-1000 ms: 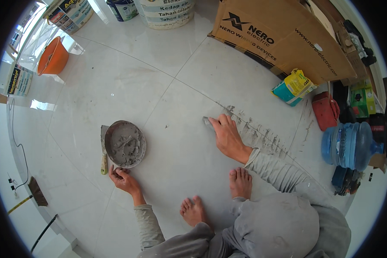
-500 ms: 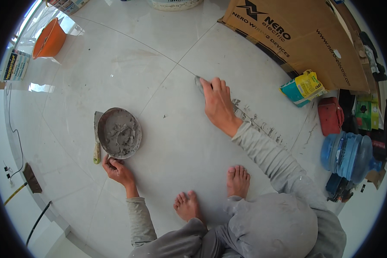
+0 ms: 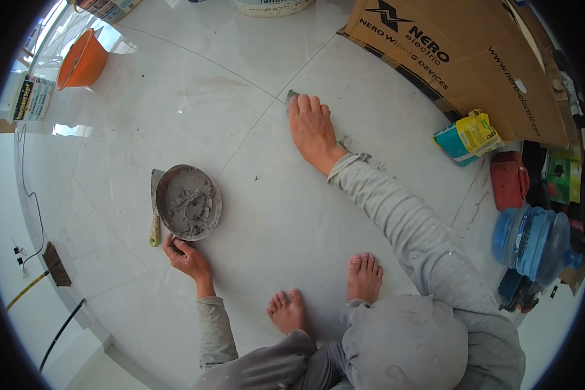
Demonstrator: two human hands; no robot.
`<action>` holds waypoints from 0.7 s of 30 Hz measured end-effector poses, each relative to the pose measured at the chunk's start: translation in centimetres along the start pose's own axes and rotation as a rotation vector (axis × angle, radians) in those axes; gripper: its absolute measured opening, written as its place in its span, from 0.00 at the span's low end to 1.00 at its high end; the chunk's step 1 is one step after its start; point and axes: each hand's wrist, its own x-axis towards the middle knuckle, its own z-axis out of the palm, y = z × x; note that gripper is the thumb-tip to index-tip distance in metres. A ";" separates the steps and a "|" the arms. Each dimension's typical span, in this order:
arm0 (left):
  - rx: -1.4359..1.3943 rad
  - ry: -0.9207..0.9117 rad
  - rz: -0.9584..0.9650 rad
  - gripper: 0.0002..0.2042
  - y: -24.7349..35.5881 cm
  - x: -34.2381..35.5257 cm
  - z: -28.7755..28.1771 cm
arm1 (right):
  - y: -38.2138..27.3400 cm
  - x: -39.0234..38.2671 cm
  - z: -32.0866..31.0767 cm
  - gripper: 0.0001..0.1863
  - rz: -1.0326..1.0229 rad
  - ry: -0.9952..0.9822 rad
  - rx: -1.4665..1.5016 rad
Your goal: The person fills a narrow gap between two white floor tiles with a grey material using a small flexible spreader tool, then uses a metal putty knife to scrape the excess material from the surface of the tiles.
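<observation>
My right hand (image 3: 312,130) is closed over a small grey scraper (image 3: 292,96), pressed to the tiled floor near where the tile joints cross. Most of the scraper is hidden under my fingers. Smears of grey grout (image 3: 364,157) lie along the joint by my right wrist. My left hand (image 3: 190,260) has its fingers curled at the near rim of a round bowl (image 3: 218,218). Thick grey grout (image 3: 187,198) fills its bottom. A putty knife (image 3: 155,231) with a yellow-green handle lies against the bowl's left side, its blade partly hidden.
A large cardboard box (image 3: 461,71) stands far right, with a yellow and teal bag (image 3: 468,138), a red pouch (image 3: 509,179) and a blue water bottle (image 3: 533,240) nearby. An orange basin (image 3: 83,62) and a white bucket (image 3: 273,6) are at the back. My bare feet rest nearby.
My right hand has slid the scraper farther away and slightly left along the joint, toward the crossing. My left hand stays at the bowl. The whole view has shifted slightly.
</observation>
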 end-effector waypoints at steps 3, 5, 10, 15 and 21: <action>0.019 0.032 -0.027 0.12 -0.1 0.0 -0.5 | -3.2 -3.8 0.9 0.12 -0.111 0.005 -0.071; 0.023 0.023 -0.051 0.12 -0.2 0.2 -0.9 | -4.6 -5.1 -0.8 0.12 -0.143 -0.128 0.133; 0.128 0.027 0.087 0.12 -1.0 0.7 -1.0 | -2.3 1.3 -1.3 0.12 -0.033 0.009 0.192; 0.040 0.015 -0.025 0.12 -0.2 0.4 -0.9 | -6.0 -1.4 1.6 0.12 -0.137 -0.015 0.068; 0.102 0.010 0.001 0.12 -0.1 -0.2 -0.6 | -3.4 1.1 -1.6 0.10 -0.002 0.014 0.199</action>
